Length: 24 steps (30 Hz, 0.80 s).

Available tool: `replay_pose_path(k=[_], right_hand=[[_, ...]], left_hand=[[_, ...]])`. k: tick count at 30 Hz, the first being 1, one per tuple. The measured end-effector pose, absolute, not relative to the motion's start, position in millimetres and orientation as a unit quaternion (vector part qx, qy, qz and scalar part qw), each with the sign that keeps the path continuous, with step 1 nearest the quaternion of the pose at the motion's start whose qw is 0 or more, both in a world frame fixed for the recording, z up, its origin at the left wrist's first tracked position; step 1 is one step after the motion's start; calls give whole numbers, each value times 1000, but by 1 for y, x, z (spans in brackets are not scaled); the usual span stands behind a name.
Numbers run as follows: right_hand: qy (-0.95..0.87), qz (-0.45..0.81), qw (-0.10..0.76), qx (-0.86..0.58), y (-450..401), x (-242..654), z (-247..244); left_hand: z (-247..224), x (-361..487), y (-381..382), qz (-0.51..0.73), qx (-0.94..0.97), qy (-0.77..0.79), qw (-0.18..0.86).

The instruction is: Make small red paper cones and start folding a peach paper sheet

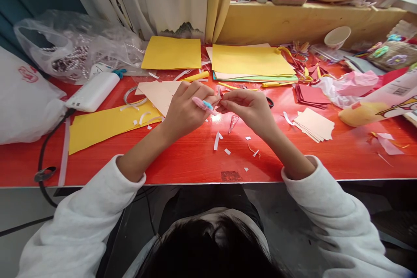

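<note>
My left hand (pixel 190 106) is closed, with a pink and light-blue pen-like stick (pixel 202 105) poking out of its curled fingers. Its fingertips meet those of my right hand (pixel 249 106) above the middle of the table. Between them is a small pale pink paper piece (pixel 219 92), mostly covered by the fingers. My right thumb and forefinger pinch at this piece. Just below lies a small red-and-clear pointed thing (pixel 233 124), whose kind I cannot make out. White paper scraps (pixel 217 140) are scattered nearby. Part of a black loop (pixel 270 102) shows behind my right hand.
On the red table (pixel 189 160) lie yellow sheets (pixel 171 53), a paper stack (pixel 252 61), pale pink squares (pixel 314 125) and dark red squares (pixel 312 96). A tape roll (pixel 134 96), white power bank (pixel 94 91) and plastic bags (pixel 29 95) are left. A paper cup (pixel 337 38) stands back right.
</note>
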State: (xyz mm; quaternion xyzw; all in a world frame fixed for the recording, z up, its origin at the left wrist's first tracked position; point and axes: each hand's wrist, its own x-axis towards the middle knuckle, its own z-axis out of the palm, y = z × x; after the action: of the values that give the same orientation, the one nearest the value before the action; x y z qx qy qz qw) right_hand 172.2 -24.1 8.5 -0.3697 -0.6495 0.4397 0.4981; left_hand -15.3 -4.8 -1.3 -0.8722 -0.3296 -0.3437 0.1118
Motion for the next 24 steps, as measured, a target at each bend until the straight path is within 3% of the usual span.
replay_pose_path(k=[16,24], right_hand=[[-687,386,489,-375,-23,174,5],[-729,302,472,-393,-22,176,4]], left_hand=[[-7,-10,-4,-377,-849,-338,150],[-5,-10,-3,-394,-848,-339,100]])
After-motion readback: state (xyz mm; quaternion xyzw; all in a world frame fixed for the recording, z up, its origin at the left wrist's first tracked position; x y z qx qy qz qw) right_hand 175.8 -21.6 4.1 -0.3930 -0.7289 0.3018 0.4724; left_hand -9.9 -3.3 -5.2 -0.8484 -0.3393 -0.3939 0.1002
